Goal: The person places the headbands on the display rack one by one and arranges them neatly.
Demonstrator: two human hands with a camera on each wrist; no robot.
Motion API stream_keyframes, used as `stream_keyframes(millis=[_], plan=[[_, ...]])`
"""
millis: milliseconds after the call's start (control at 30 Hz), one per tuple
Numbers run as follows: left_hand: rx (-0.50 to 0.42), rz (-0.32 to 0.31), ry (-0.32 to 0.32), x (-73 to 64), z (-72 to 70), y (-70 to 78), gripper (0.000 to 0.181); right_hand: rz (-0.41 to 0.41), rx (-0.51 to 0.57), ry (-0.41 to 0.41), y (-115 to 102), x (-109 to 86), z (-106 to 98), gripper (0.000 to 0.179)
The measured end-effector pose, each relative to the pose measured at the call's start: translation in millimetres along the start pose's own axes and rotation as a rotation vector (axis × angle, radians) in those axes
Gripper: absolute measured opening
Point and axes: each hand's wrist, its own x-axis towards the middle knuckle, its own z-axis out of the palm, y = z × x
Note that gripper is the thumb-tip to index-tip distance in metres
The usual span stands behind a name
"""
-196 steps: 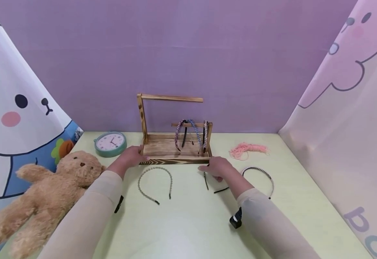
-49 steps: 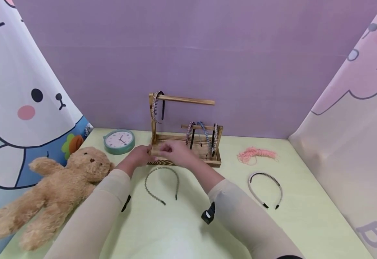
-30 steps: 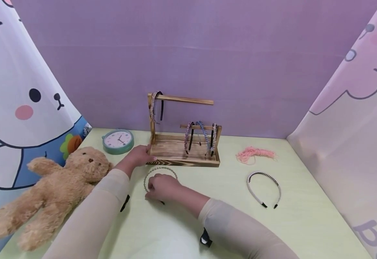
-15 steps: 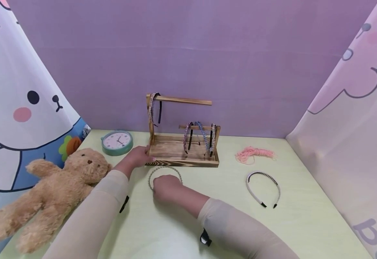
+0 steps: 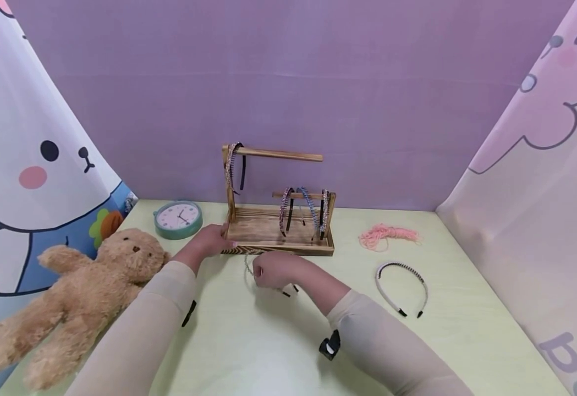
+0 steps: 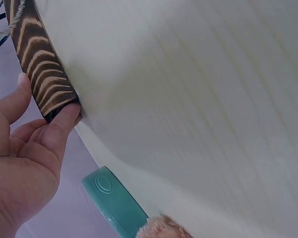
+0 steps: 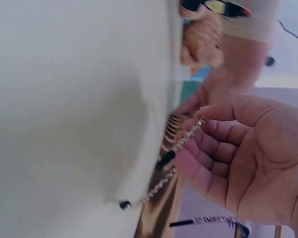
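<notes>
My left hand [image 5: 208, 241] grips the left end of the wooden headband rack [image 5: 253, 226], thumb on one face and fingers at the corner, as the left wrist view shows. Between thumb and fingers my right hand [image 5: 275, 269] pinches a thin beaded headband [image 7: 191, 135], raised in front of the rack with its black tips pointing down. From the upper bar's left end hangs a glittery headband [image 5: 230, 168]. The lower bar carries a purple headband [image 5: 282, 212], a blue headband [image 5: 309, 204] and a silvery one [image 5: 324, 212].
On the table's right lies a white headband [image 5: 379, 283], with a bundle of pink yarn [image 5: 389, 234] behind it. To the left are a teal clock [image 5: 179, 220] and a brown teddy bear [image 5: 100, 291]. Purple cloth [image 5: 367, 110] hangs behind.
A glittery headband now hangs on the upper bar. My right hand came down to the beaded headband on the table, took hold and lifted it toward the rack. My left hand stayed at the rack.
</notes>
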Motion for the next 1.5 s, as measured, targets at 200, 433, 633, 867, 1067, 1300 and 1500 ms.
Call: stream_keyframes(millis=[200,433,633,867,1067,1300,1500], plan=[[-0.001,-0.024,-0.015,2.3,0.2,-1.3,0.078,-0.032,0.261,0.001,8.3,-15.7,-20.9,0.008],[0.014,-0.018,-0.014,1.0,-2.3,-1.4,0.078,-0.102,0.379,0.09,19.4,-24.7,-35.1,0.006],[0.008,-0.012,-0.008,0.5,-3.1,-0.2,0.078,-0.175,0.399,0.205,26.5,-32.7,-46.0,0.006],[0.013,-0.029,-0.028,-0.2,-2.3,1.5,0.079,-0.226,0.445,0.409,31.2,-47.5,-66.5,0.005],[0.022,-0.011,-0.015,0.6,-1.3,1.5,0.078,-0.237,0.517,0.532,38.5,-64.3,-90.4,0.009],[-0.002,-0.019,-0.025,-5.5,-3.9,6.2,0.081,-0.253,0.616,0.718,53.9,-80.0,-117.2,0.014],[-0.01,-0.026,-0.034,-5.6,-4.1,6.2,0.082,-0.245,0.717,0.889,71.1,-87.4,-135.8,0.014]])
